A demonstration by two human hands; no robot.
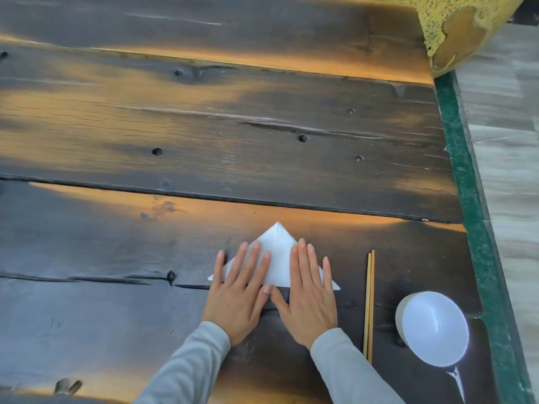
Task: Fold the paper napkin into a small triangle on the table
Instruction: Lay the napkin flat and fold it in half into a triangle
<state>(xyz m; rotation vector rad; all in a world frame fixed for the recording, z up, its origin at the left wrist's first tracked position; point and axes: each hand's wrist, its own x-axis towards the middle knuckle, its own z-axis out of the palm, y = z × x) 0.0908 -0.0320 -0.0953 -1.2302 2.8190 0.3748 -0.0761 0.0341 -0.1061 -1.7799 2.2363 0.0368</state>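
A white paper napkin (278,252) lies folded into a triangle on the dark wooden table (204,141), its apex pointing away from me and its long edge toward me. My left hand (240,290) lies flat, fingers spread, on the napkin's left half. My right hand (310,293) presses flat on the right half, fingers together. The two thumbs nearly meet below the long edge. Both hands cover much of the paper; only the apex, the middle strip and the two side tips show.
A pair of wooden chopsticks (369,304) lies just right of my right hand, pointing away from me. A white bowl (434,328) stands further right near the table's green edge (463,170). A yellow speckled object (458,27) sits at the far right corner.
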